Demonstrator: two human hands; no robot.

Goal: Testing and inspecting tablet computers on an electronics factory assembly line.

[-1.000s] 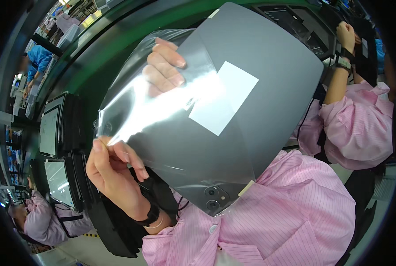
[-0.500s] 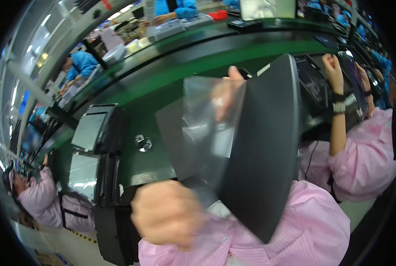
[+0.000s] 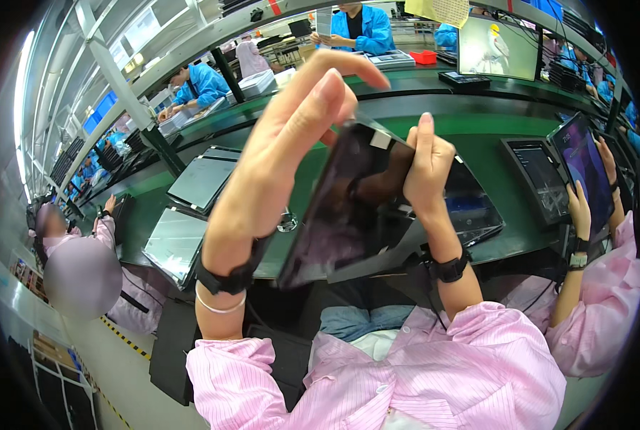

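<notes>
The dark tablet (image 3: 348,208) is held up tilted, with the worktop (image 3: 488,143) behind and below it; the right hand's (image 3: 429,168) fingers clamp its right edge, probably to steady it while leaving its glossy face uncovered. The left hand (image 3: 302,118) is raised by its top left corner, fingers bent, though whether they grip anything I cannot tell.

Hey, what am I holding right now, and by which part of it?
A dark tablet, gripped in your right hand at its right edge, near the top. Your left hand is by its upper-left corner; whether it touches is unclear.
</notes>
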